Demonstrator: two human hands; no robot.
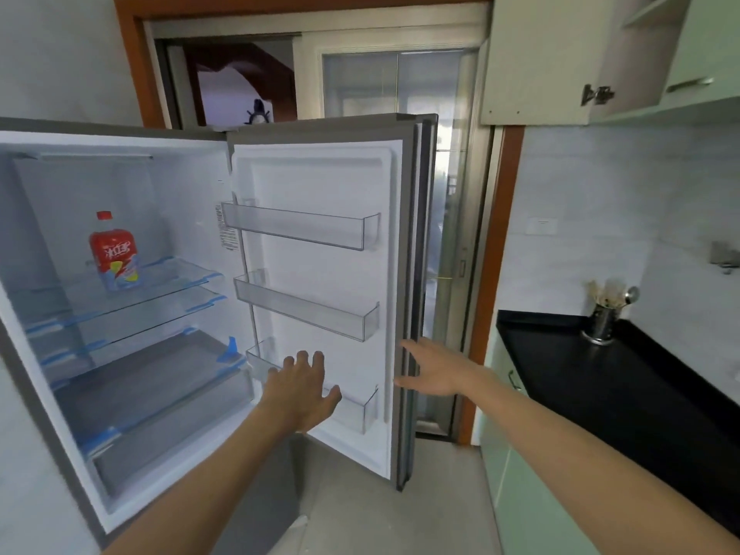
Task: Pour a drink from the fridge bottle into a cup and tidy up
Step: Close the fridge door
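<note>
Head view shows your fridge [120, 154] standing open on the left, its door [320, 182] swung wide to the right. The drink bottle [115, 256], with a red cap and a red label, stands upright on the top glass shelf [168, 274], far left inside the fridge and well apart from both your hands. A grey drawer [152, 378] sits under the lower shelves.

Your left hand [300, 390] is stretched out in front of the lowest door bin [360, 410], back of the hand up, its fingers [318, 360] straight and spread apart, holding nothing. Whether they touch the bin you cannot tell.

Your right hand [434, 374] reaches to the door's outer edge, its fingers [412, 348] straight and apart, the tips at the edge; they grip nothing.

Two more clear bins hang higher on the door. To the right, a black worktop [600, 378] carries a metal utensil holder [602, 324] with spoons in it, near the tiled wall. A pale wall cabinet [540, 54] hangs above it.
</note>
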